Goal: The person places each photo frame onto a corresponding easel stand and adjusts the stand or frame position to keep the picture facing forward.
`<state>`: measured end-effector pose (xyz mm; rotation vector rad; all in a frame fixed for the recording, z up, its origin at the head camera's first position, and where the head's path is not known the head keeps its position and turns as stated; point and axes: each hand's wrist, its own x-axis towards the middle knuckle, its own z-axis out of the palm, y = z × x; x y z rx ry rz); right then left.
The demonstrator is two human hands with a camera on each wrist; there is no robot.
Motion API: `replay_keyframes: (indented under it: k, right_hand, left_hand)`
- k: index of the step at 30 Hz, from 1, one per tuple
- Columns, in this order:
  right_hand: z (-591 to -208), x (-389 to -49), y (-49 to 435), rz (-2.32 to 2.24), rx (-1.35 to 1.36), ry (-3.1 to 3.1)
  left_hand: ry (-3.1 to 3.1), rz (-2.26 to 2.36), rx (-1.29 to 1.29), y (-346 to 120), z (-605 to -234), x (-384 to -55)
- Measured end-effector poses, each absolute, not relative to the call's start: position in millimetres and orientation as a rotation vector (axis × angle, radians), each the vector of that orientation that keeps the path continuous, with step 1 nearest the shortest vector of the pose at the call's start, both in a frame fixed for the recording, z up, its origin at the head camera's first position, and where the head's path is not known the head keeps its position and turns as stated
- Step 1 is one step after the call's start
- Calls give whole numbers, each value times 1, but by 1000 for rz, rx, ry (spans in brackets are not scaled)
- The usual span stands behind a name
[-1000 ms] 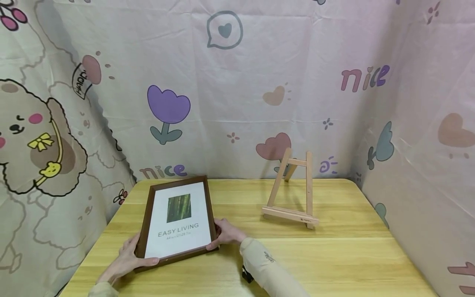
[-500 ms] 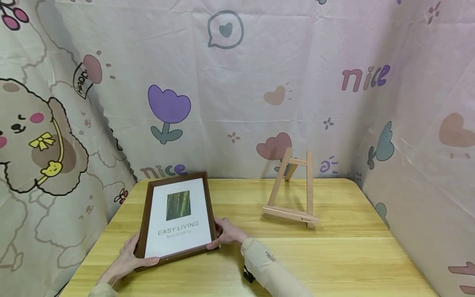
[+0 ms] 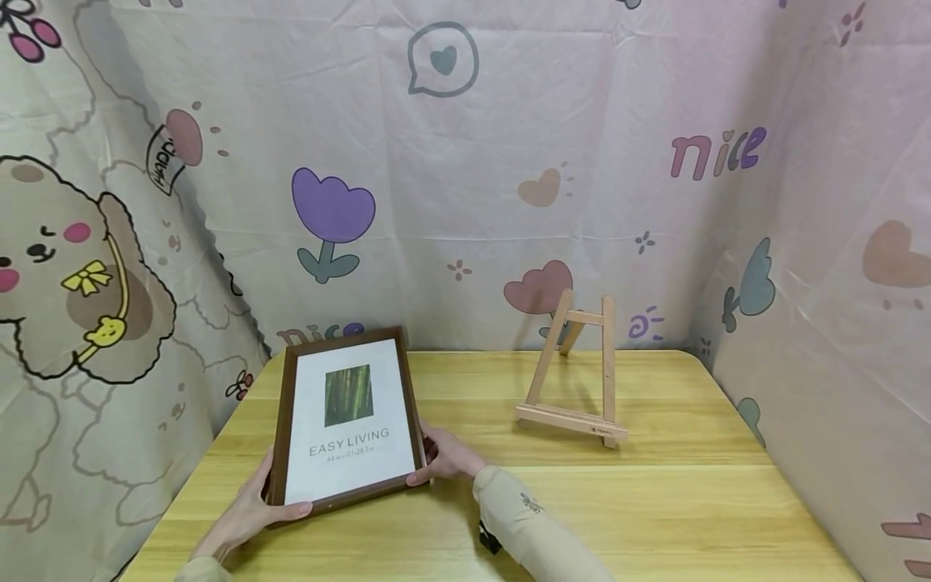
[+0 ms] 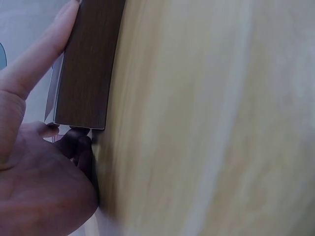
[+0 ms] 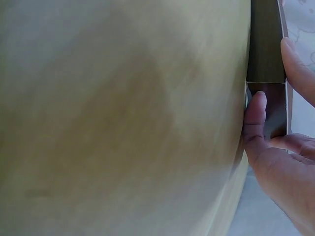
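Observation:
A brown picture frame (image 3: 364, 473) with a white "EASY LIVING" insert leans at the left of the table, its far edge raised and its lower edge close over the wood. At its lower left corner, my left hand (image 3: 250, 509) grips it with the thumb along the front edge. My right hand (image 3: 451, 455) holds the lower right side, thumb near the corner. In the left wrist view, the frame's dark side (image 4: 88, 69) sits between the thumb and fingers of the hand (image 4: 44, 182). The right wrist view shows fingers on the frame's corner (image 5: 268, 44).
A small wooden easel (image 3: 570, 416) stands on the right half of the wooden table (image 3: 684, 501), its ledge facing the front. Behind and at both sides hangs a printed cloth (image 3: 451, 162). A black object (image 3: 489, 537) shows under the right sleeve (image 3: 531, 517).
The picture frame's far edge has risen steadily, so it leans more upright. Both hands keep their grip at the lower corners and have hardly moved. The easel stays put.

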<state>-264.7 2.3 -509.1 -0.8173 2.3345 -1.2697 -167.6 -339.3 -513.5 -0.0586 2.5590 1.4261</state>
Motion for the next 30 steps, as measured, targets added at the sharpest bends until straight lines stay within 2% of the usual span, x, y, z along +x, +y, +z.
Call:
replay_keyframes:
  k: [22, 30]
  right_hand:
    - [-507, -259, 1, -1275, -808, 2406]
    - [-504, -257, 1, -1261, -741, 2479]
  left_hand:
    - [2581, 1400, -126, -337, -513, -169]
    - [2622, 1532, -72, -331, -512, -169]
